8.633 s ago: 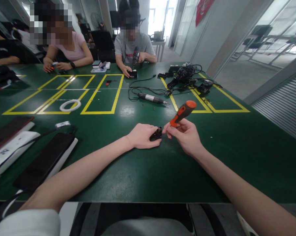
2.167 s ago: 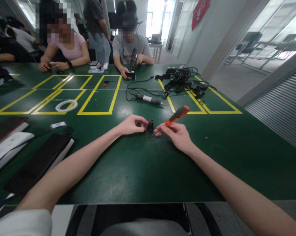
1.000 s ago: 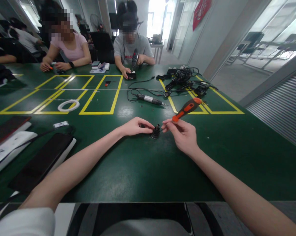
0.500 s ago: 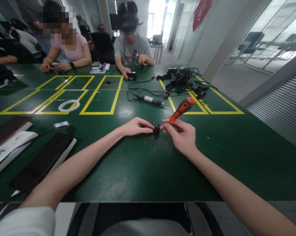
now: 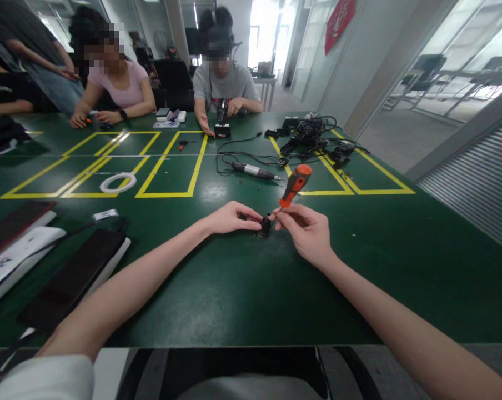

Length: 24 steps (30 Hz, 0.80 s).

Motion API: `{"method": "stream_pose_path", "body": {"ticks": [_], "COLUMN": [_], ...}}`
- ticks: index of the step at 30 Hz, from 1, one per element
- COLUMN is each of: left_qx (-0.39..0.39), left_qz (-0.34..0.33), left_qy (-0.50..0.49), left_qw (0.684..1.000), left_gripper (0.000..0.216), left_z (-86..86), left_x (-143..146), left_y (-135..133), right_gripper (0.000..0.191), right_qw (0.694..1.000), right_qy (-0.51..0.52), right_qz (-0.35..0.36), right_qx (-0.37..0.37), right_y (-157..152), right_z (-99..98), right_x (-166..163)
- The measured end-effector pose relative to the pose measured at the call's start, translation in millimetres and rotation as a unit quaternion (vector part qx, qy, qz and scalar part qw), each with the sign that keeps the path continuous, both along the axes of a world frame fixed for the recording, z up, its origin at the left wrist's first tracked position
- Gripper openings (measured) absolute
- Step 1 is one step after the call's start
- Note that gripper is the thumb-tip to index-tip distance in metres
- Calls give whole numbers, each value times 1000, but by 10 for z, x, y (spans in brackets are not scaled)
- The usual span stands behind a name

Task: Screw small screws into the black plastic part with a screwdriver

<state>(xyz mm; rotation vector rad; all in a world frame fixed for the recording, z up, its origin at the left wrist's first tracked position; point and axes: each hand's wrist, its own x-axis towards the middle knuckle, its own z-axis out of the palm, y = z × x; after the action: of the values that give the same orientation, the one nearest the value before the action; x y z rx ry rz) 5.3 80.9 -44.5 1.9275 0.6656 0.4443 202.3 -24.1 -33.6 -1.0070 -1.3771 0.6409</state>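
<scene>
A small black part (image 5: 265, 225) stands upright on the green table (image 5: 242, 283) in front of me. My left hand (image 5: 230, 217) pinches it from the left with thumb and fingertips. My right hand (image 5: 307, 230) is closed around an orange-and-black screwdriver (image 5: 293, 185), held steeply with the handle up and to the right. Its tip points down at the top of the black part.
An electric screwdriver (image 5: 253, 170) with a black cable lies beyond my hands, and a tangle of cables (image 5: 315, 138) at the far right. A white ring (image 5: 118, 182) sits among yellow floor-tape lines. Black and white flat devices (image 5: 68, 272) lie at my left. Two people sit across the table.
The screwdriver handle has swung from far right and low to more upright and nearer the part. My left hand stays on the black part.
</scene>
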Motion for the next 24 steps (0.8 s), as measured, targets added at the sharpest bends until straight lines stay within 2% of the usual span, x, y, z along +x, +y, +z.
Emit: {"method": "stream_pose_path", "body": {"ticks": [6, 15, 20, 24], "left_qx": [-28, -11, -2, -58], "left_qz": [-3, -7, -6, 3], "left_qy": [-11, -8, -5, -34], "left_qw": [1000, 1000, 1000, 998], "left_gripper": [39, 34, 32, 28], "left_z": [-22, -45, -21, 0], "left_x": [-3, -11, -19, -16], "left_y": [23, 45, 50, 57], "right_gripper": [12, 15, 19, 13], "right_qw": [997, 993, 991, 995], "right_qy": [-21, -32, -39, -25], "right_qz": [-71, -113, -123, -80], "right_qx": [8, 18, 19, 47], "right_y": [-4, 37, 67, 80], "right_z": [-4, -14, -40, -44], "right_x": [21, -12, -20, -28]}}
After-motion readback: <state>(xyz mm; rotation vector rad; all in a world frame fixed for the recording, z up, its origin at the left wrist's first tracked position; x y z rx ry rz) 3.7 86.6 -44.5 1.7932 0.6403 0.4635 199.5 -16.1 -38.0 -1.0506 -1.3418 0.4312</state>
